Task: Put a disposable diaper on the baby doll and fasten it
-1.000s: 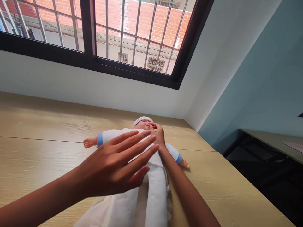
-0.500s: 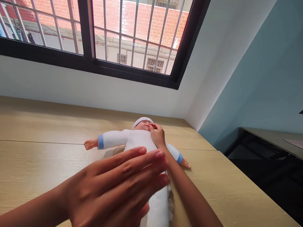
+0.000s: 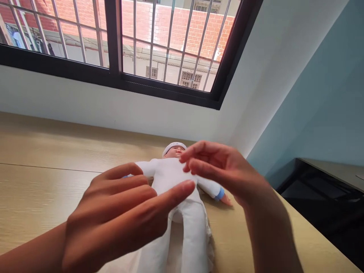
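A baby doll (image 3: 176,174) in a white suit with blue cuffs and a white cap lies on its back on the wooden surface, head toward the window. My left hand (image 3: 122,208) is above its middle, back of the hand toward me. One finger points out to the right while the others bend, and I see nothing in it. To the right, my right hand (image 3: 218,163) hovers over the doll's chest and shoulder, fingers curved and the thumb apart, holding nothing. The doll's arm on the left side is mostly hidden behind my left hand.
The pale wooden surface (image 3: 51,151) runs along a white wall under a barred window (image 3: 170,45). A black glossy cabinet (image 3: 318,204) stands to the right beside a blue-grey wall. Whitish cloth (image 3: 210,242) shows beneath the doll.
My right hand has left the doll's face and come back toward me, higher over the chest. My left hand has moved slightly left, its straight fingers now bent except one.
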Available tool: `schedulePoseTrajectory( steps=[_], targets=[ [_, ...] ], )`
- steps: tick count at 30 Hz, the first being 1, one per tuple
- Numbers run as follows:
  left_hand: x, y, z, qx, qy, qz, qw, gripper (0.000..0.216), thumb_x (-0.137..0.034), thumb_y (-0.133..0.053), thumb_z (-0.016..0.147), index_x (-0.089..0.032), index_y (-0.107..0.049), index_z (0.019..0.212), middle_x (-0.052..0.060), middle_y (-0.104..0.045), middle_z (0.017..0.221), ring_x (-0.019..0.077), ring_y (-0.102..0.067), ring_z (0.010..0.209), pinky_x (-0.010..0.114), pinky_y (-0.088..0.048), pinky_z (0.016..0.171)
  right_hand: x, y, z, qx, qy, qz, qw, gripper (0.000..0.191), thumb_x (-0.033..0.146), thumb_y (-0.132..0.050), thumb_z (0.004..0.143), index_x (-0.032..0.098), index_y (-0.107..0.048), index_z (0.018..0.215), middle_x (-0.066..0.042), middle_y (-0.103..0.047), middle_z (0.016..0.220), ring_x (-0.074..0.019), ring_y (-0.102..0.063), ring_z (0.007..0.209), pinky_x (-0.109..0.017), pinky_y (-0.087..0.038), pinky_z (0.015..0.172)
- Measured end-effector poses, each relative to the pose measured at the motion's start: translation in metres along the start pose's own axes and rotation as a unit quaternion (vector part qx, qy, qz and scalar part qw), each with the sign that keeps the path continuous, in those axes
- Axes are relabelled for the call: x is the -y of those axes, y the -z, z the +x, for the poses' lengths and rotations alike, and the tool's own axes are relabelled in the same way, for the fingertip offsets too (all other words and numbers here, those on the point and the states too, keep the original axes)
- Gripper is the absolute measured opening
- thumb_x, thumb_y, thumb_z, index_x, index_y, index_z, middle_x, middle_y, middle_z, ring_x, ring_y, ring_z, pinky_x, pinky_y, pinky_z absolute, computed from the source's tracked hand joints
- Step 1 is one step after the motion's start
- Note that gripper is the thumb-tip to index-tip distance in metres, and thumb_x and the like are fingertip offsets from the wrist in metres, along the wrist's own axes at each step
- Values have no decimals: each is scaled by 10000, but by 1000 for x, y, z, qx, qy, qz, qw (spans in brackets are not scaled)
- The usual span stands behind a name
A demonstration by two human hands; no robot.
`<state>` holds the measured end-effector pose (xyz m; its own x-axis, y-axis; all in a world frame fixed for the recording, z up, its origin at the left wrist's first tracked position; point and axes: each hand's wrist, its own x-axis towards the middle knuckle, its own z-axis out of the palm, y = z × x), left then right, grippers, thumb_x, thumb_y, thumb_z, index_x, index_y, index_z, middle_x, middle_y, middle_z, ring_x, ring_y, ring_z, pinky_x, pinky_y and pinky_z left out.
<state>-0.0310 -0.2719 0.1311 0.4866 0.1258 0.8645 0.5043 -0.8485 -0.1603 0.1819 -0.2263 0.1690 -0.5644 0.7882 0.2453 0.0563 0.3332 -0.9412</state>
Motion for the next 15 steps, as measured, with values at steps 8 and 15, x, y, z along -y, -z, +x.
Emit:
schedulePoseTrajectory(
  steps=[8, 15],
  targets=[
    [0, 0, 16, -67, 17, -54, 996, 320, 24, -528, 742, -155, -670, 966, -85, -575, 530, 52, -546, 467, 211, -575, 600, 28, -31, -24, 45, 1, 154, 987, 59, 163, -696, 842, 198, -718, 884, -8, -708, 844, -129, -670, 814, -258, -545, 785],
    [0, 8, 16, -69, 30, -121, 990, 376, 54, -538, 688, -189, -674, 940, -102, -682, 645, 37, -596, 528, 180, -586, 743, 30, -32, -24, 60, -21, 194, 979, 60, 122, -703, 831, 176, -710, 855, 0, -693, 783, -111, -665, 785, -246, -543, 771]
  ],
)
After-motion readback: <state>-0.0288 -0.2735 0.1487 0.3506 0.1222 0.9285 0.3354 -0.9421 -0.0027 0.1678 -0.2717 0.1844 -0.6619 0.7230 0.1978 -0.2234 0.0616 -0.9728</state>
